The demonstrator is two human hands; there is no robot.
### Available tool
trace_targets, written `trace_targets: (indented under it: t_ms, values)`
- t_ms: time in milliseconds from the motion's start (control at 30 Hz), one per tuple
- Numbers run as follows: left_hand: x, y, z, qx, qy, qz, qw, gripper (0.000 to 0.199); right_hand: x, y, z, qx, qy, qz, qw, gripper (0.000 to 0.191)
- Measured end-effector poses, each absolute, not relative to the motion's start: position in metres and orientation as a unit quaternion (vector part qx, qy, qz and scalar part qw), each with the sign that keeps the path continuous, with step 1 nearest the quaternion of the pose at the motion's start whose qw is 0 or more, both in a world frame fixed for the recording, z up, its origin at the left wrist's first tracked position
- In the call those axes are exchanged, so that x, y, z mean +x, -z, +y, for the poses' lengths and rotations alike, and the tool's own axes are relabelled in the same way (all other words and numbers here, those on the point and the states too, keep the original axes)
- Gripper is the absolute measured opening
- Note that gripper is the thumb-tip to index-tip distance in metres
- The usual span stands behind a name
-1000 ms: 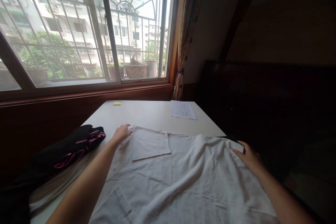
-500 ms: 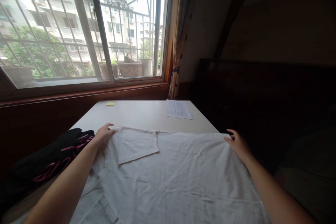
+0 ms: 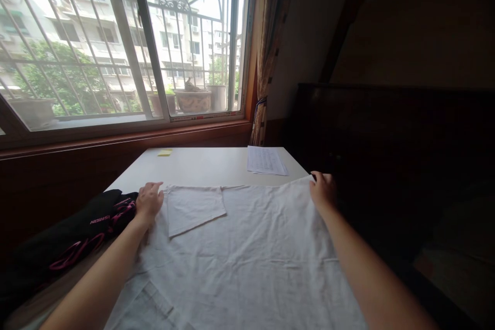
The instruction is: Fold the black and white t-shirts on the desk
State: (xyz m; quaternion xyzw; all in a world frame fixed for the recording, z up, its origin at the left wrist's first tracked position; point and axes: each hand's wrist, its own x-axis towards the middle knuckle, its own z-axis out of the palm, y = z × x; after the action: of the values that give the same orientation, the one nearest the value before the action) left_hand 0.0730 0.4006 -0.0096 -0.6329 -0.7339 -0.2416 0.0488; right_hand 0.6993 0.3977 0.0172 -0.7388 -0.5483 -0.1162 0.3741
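A white T-shirt (image 3: pixel 251 247) lies spread sideways over the near part of the table, one short sleeve (image 3: pixel 195 209) folded flat onto its body. At the shirt's far left corner, my left hand (image 3: pixel 150 200) is closed on the cloth, its fingers bent round the edge. My right hand (image 3: pixel 324 190) pinches the far right corner and holds it slightly raised, so the far edge slopes up toward it. Creases run across the middle of the shirt. Its near end passes out of the picture at the bottom.
Black clothing with pink lettering (image 3: pixel 88 227) lies in a heap left of my left forearm. On the white table (image 3: pixel 204 165) are printed sheets (image 3: pixel 266 160) and a yellow sticky note (image 3: pixel 164 152). A barred window (image 3: pixel 116 51) and a tied curtain (image 3: pixel 265 62) stand beyond.
My right hand has moved left and away from me, drawing the shirt's right corner inward and up. My left hand and the folded sleeve have shifted slightly left.
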Motion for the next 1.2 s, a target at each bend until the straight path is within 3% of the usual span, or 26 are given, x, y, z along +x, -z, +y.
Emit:
trace_targets:
  t_ms: [233, 433, 600, 1200]
  values:
    - [0.138, 0.011, 0.391, -0.846, 0.208, -0.489, 0.054, 0.034, 0.599, -0.011, 0.382, -0.628, 0.090, -0.713, 0.298, 0.029]
    - [0.200, 0.029, 0.390, -0.850, 0.163, -0.499, 0.038, 0.036, 0.480, 0.011, 0.387, -0.533, 0.003, -0.814, 0.232, 0.034]
    - [0.213, 0.040, 0.398, -0.824, 0.134, -0.549, 0.038, 0.045, 0.418, 0.028, 0.396, -0.536, -0.044, -0.820, 0.196, 0.043]
    - [0.193, 0.031, 0.422, -0.788, 0.052, -0.613, -0.008, 0.058, 0.435, 0.033, 0.415, -0.587, -0.076, -0.801, 0.089, 0.063]
